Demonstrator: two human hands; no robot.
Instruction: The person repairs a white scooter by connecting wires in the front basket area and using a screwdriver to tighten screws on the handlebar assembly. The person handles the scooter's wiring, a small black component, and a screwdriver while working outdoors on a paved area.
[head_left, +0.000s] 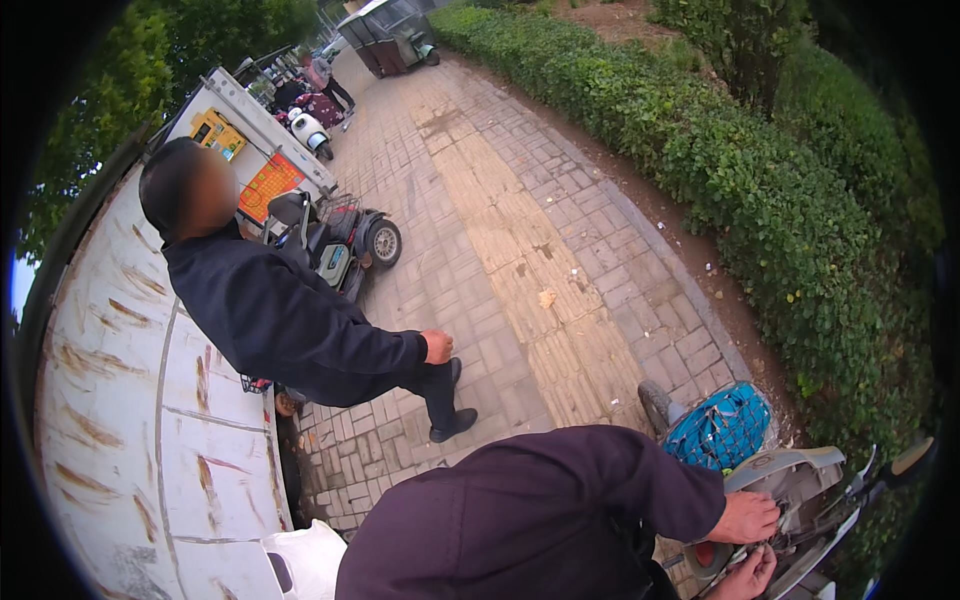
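Lower right of frame: my left hand (750, 517) and right hand (746, 576) at a grey scooter (797, 461), fingers curled; can't tell whether either grip is clamped on anything. Netted blue bundle (720, 425) just above-left.

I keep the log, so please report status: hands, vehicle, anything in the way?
Left hand, right hand close together at grey vehicle, grip unclear. Blue netted bundle nearby. Person in dark jacket apart, not blocking.
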